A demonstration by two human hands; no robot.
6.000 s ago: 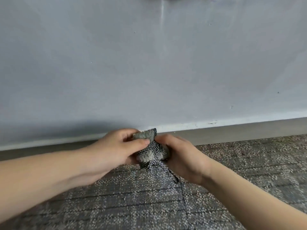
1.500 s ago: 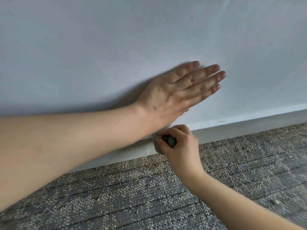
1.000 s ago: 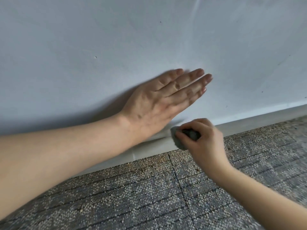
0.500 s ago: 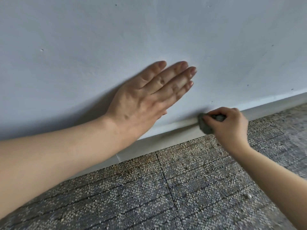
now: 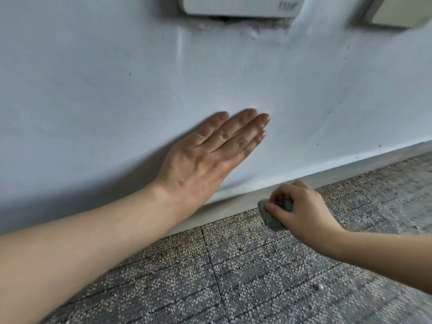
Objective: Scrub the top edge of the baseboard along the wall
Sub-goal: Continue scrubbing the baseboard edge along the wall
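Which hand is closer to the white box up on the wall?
Left. The left hand lies flat on the wall below the white box; the right hand is lower, gripping the scrub pad at the baseboard.

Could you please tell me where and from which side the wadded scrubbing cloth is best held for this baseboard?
Pinch the bunched middle of the scrubbing cloth from the room side, fingers curled over it as the right hand does. It is a soft wad, so that probably leaves its wall-facing side free against the baseboard.
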